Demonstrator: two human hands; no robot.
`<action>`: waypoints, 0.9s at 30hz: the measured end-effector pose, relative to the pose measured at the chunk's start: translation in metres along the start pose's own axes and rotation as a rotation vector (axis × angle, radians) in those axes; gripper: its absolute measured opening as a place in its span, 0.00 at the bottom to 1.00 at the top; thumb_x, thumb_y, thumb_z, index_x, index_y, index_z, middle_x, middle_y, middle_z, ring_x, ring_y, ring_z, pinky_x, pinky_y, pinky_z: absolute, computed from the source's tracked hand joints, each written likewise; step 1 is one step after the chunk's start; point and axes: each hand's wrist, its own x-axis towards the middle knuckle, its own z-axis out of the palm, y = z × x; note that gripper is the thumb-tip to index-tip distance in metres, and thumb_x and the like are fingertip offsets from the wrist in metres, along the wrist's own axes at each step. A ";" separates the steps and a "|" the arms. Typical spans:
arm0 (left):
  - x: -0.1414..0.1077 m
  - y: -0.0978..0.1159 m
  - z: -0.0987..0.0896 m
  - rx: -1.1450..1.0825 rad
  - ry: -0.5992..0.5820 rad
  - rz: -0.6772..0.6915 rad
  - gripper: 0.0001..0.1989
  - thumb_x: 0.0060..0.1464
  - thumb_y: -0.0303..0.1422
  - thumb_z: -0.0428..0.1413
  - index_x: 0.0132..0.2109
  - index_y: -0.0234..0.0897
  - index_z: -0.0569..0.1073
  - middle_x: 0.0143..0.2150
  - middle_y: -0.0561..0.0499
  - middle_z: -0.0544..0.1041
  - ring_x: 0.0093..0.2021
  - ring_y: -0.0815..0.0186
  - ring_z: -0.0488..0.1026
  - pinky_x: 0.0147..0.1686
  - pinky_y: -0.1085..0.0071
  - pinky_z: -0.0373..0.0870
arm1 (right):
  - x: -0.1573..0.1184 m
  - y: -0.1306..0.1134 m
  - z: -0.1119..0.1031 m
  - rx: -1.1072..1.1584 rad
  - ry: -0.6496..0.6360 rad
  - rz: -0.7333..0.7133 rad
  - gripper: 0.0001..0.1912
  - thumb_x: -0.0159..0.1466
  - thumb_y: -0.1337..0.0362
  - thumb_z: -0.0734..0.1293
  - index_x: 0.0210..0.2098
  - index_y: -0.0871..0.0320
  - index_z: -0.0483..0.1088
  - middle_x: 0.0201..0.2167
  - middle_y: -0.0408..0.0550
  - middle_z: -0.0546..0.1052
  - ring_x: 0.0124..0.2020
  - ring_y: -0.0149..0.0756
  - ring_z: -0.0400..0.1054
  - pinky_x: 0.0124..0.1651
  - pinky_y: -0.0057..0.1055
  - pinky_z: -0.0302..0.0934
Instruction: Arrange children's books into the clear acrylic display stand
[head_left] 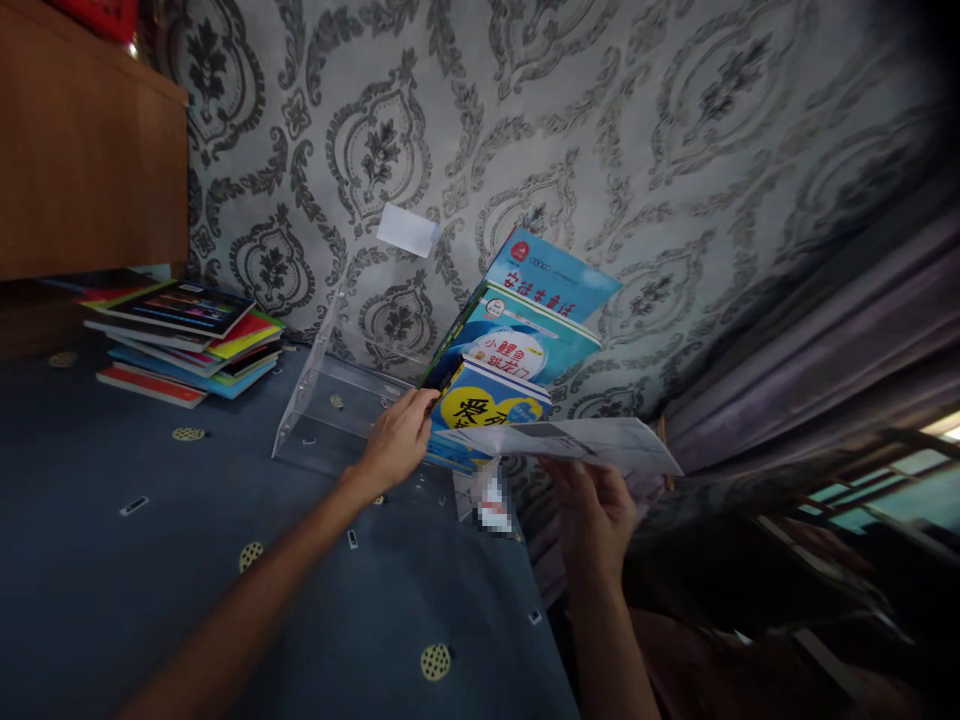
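Clear rack (304, 415) spreads left of the left hand (403, 428), whose fingers touch the books (536, 330) just right; whether they clasp, I cannot tell. The right hand (596, 500) grasps the pale booklet (600, 442) above it, long axis left-right, left end just beside the left hand.
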 end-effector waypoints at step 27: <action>0.018 -0.034 -0.025 -0.385 0.019 -0.252 0.17 0.55 0.25 0.48 0.50 0.37 0.74 0.46 0.44 0.81 0.42 0.63 0.80 0.29 0.73 0.76 | 0.005 -0.004 -0.011 0.016 0.018 -0.023 0.17 0.51 0.57 0.81 0.33 0.57 0.74 0.34 0.45 0.80 0.37 0.37 0.78 0.48 0.45 0.76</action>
